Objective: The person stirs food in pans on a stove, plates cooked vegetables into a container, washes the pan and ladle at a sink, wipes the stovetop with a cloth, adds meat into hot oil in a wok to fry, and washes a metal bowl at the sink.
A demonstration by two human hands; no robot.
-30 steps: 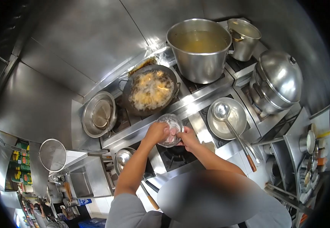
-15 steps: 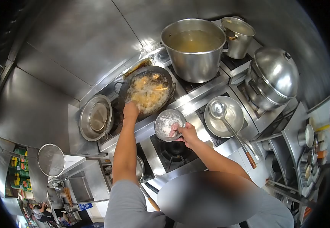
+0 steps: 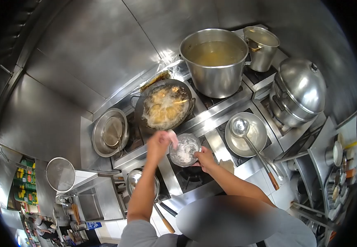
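My left hand [image 3: 157,145] pinches a pale pink, flour-dusted piece of what looks like raw meat [image 3: 172,138] at the left rim of a metal bowl [image 3: 193,140]. White flour [image 3: 185,151] coats the bottom of that bowl. With thumb on the rim, my right hand [image 3: 205,159] grips the bowl from the right, above the front burner. Just beyond my left hand, golden pieces fry in bubbling oil [image 3: 165,108] inside a dark wok [image 3: 139,112].
A large stockpot [image 3: 215,78] of yellowish liquid stands behind, beside a smaller pot [image 3: 265,57] and a domed steamer [image 3: 302,90]. A ladle [image 3: 240,127] rests in a wok at right. A strainer [image 3: 113,131] lies in a basin at left. Another pan [image 3: 157,191] sits near my left forearm.
My left hand has come back from the wok's near edge to the bowl. The pink piece that lay in the bowl is now lifted in my left fingers.
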